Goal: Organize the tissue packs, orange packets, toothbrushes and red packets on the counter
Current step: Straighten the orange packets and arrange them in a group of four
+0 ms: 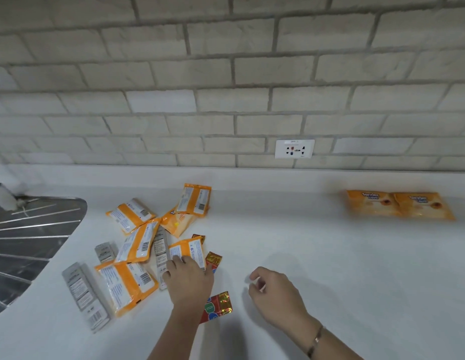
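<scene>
Sorting so far: 2 placed packs (pixel 399 206) are lying face up, side by side and touching, at the far right of the counter (pixel 304 229), well apart from the pile; they are probably starting the row for that kind.
Grip, left: the left hand (pixel 188 279) is reaching into the near right edge of the pile, with its fingers curling over the near end of an orange pack (pixel 187 249) that is lying back up and its thumb at the pack's left side. It is gripping that pack, likely to send it toward the pair.
Grip, right: the right hand (pixel 275 289) is hovering to the right of the left hand, fingers loosely bent and holding nothing I can see, probably readying to take the pack onward.
Pile: 5 more orange packs (pixel 127 287) are overlapping at the left; I cannot tell tissue packs from orange packets.
Toothbrushes: 3 grey boxes (pixel 86 294) are lying among and under the packs.
Red packets: 3 red packets (pixel 217 306) are sitting at the pile's right, 1 touching the gripped pack and 1 partly under the left wrist.
Risk: lifting may be dragging the touching red packet along.
</scene>
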